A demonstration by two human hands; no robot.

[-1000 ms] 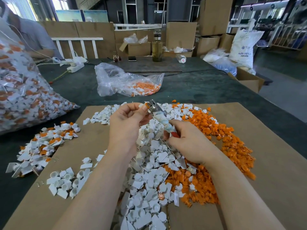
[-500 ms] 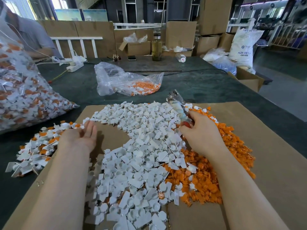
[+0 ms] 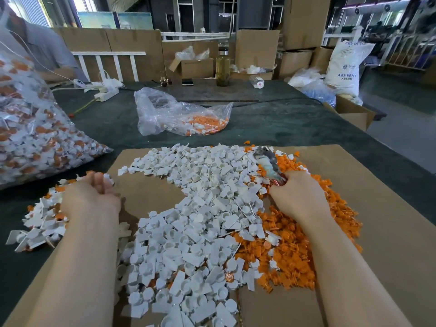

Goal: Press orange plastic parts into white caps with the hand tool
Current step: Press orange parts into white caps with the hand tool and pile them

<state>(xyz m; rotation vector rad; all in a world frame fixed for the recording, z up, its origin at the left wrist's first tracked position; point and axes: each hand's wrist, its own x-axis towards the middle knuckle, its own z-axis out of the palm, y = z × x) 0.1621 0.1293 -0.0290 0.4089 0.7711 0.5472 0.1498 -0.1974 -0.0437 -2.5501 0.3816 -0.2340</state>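
Right hand fingers clamped on hand tool, tip up-left, over orange parts right of centre. Left hand fingers loosely curled, grip unclear, at left-side finished pile. White caps centre.

head view, close, facing forward-down over hands

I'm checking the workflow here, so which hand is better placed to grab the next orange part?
The right hand. It rests on the orange pile, though it also holds the tool. The left hand is over the finished pile, across the white caps.
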